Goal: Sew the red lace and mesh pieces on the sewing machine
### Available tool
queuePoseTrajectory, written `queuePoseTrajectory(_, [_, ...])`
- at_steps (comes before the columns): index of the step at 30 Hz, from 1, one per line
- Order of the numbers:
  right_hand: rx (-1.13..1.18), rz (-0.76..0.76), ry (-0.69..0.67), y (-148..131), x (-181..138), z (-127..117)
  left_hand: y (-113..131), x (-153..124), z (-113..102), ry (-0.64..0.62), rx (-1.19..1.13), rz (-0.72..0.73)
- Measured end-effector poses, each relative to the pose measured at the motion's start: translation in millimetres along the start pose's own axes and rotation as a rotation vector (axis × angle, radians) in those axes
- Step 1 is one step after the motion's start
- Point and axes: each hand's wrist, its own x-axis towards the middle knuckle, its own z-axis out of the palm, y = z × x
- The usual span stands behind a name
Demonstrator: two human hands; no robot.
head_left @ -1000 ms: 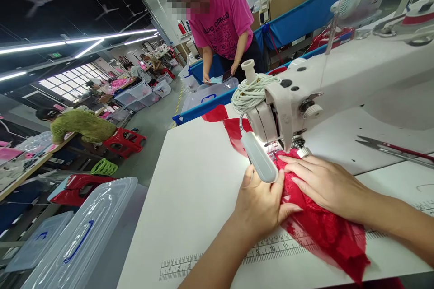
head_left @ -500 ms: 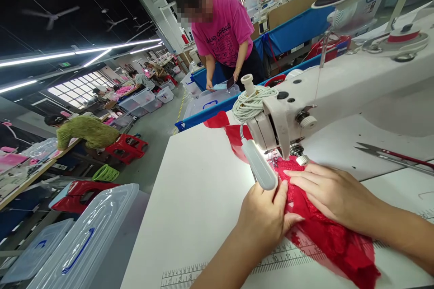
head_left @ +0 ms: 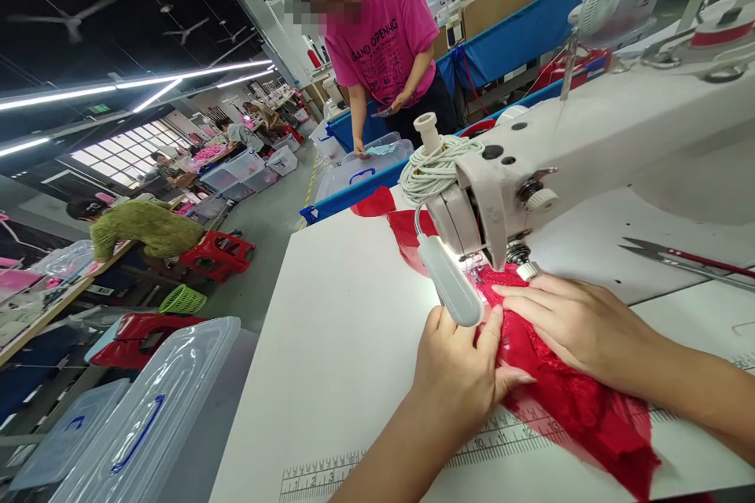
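Red lace fabric (head_left: 581,401) with sheer parts runs from under the needle area of a white sewing machine (head_left: 590,165) toward the table's front edge. Fingers of my left hand (head_left: 457,361) are closed on its left edge, just below the grey lamp (head_left: 451,283), which hides some fingertips. My right hand (head_left: 581,326) rests flat on the fabric's upper right side, fingers stretched toward the presser foot (head_left: 475,271). Behind the machine head, more red pieces (head_left: 406,236) lie on the white table (head_left: 330,346).
Scissors (head_left: 690,259) lie on the right, beside the machine bed. A printed ruler (head_left: 377,468) crosses the table's front. Lidded plastic bins (head_left: 177,401) stand at the left below the table. Beyond the blue cloth trough (head_left: 348,192), a person in a pink shirt (head_left: 386,31) bends over a bin.
My view has shifted slightly. Both my hands stay nearly in place on the red fabric. The person in pink has lowered a light-blue piece onto the bin and brought one hand up, holding a dark item.
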Motion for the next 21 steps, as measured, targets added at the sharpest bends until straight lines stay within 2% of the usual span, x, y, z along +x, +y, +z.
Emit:
queuePoseTrajectory(7, [-0.037,0.006,0.009,0.1,6.5,-0.9,-1.4,-0.8,3.7,0.010,0.021,-0.046])
queuePoseTrajectory(14, [-0.048,-0.058,-0.081,5.5,18.2,-11.5,-4.5,-1.0,6.0,-0.024,0.037,-0.059])
queuePoseTrajectory(17, [-0.008,-0.029,-0.111,7.7,18.3,-6.6,-7.5,-1.8,8.0,-0.035,0.044,-0.067])
queuePoseTrajectory(21, [0.080,0.006,-0.063,9.5,13.4,1.8,-12.9,1.2,8.7,0.019,-0.003,-0.024])
